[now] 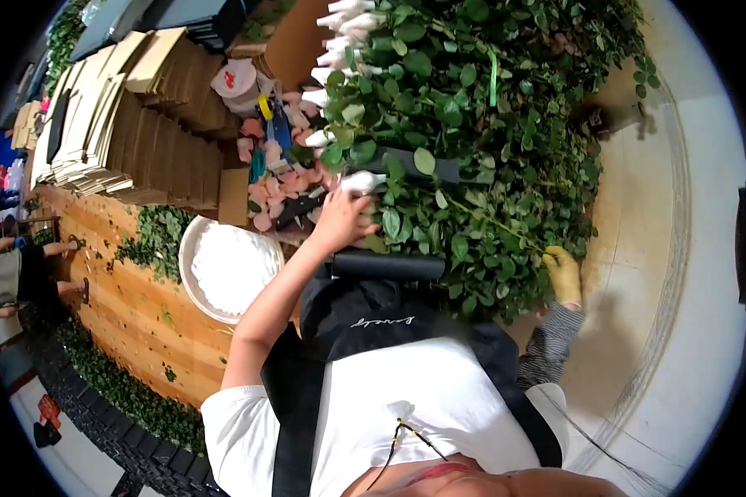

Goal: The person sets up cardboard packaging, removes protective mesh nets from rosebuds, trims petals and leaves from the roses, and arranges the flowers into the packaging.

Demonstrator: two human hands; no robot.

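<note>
Stems [506, 228] mostly hidden under leaves [423, 161]

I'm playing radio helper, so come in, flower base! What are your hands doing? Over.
Left hand at a white-wrapped tip. Gloved right hand at the leafy stems. Leaves crowd both hands, partly hiding the fingers. Over.

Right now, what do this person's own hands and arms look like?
The left hand and left forearm are bare, below a short white sleeve. The right hand wears a yellow glove; above it come a dark-and-light striped sleeve and a white T-shirt sleeve.
</note>
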